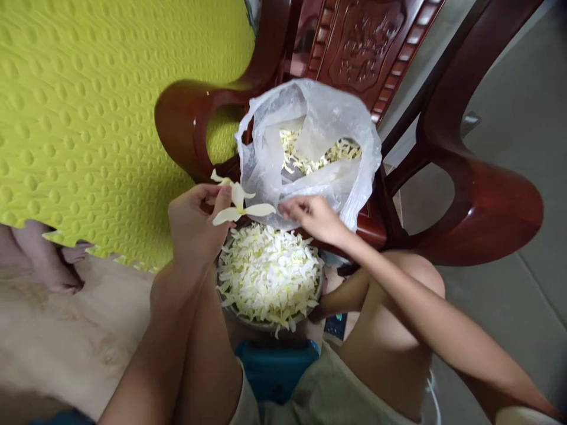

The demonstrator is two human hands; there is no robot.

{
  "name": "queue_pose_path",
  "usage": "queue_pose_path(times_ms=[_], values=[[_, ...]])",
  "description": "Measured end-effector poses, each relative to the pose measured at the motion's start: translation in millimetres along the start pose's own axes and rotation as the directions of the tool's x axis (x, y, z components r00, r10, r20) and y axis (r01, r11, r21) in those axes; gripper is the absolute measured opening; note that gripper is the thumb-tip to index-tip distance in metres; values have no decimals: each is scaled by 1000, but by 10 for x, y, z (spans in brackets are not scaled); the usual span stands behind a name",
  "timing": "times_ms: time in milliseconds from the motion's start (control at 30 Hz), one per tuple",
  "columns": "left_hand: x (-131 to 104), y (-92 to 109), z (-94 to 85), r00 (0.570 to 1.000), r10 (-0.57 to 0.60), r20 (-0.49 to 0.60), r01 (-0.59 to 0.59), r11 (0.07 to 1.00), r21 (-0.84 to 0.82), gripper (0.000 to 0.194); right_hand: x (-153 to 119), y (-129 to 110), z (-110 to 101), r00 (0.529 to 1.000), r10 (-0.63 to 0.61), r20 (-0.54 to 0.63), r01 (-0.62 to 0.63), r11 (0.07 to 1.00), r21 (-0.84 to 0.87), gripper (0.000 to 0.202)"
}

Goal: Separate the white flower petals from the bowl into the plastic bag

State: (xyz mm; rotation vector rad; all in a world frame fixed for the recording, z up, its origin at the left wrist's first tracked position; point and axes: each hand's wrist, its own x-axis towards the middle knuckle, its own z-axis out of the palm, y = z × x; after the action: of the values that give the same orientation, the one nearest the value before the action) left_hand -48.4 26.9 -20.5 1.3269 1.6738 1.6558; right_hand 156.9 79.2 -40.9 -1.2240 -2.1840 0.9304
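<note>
My left hand pinches pale flowers with long cream petals between thumb and fingers. Just to the right, my right hand is closed, its fingertips blurred and drawn together; whether anything small is in them I cannot make out. Below both hands stands a round metal basin heaped with white and yellowish blossoms. Behind my right hand, an open translucent plastic bag rests on the chair seat, with loose pale flower pieces inside.
A dark red carved wooden chair faces me, its curved armrests on both sides of the bag. On the left a yellow bumpy foam mat stands out. A bare foot of another person shows at far left. A teal stool is under me.
</note>
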Motion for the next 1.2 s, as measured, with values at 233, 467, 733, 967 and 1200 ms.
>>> queue_pose_path(times_ms=[233, 467, 733, 967, 1200], values=[[-124, 27, 244, 978, 145, 150, -142, 989, -33, 20, -64, -261, -25, 982, -81, 171, -34, 816, 577, 28], [-272, 72, 286, 955, 297, 9, -296, 950, 99, 17, -184, -279, -72, 997, 71, 28, -71, 725, 686, 41], [-217, 111, 221, 913, -122, 388, 178, 978, -112, 36, -121, -202, -14, 979, 134, -153, 10, 719, 695, 40], [-250, 112, 235, 885, -284, 368, 381, 896, -226, 48, -90, -315, 19, 946, 179, -270, 78, 683, 726, 40], [-284, 273, 148, 792, -200, 576, 321, 940, -114, 39, -74, -317, 16, 912, 227, -343, 114, 660, 742, 63]])
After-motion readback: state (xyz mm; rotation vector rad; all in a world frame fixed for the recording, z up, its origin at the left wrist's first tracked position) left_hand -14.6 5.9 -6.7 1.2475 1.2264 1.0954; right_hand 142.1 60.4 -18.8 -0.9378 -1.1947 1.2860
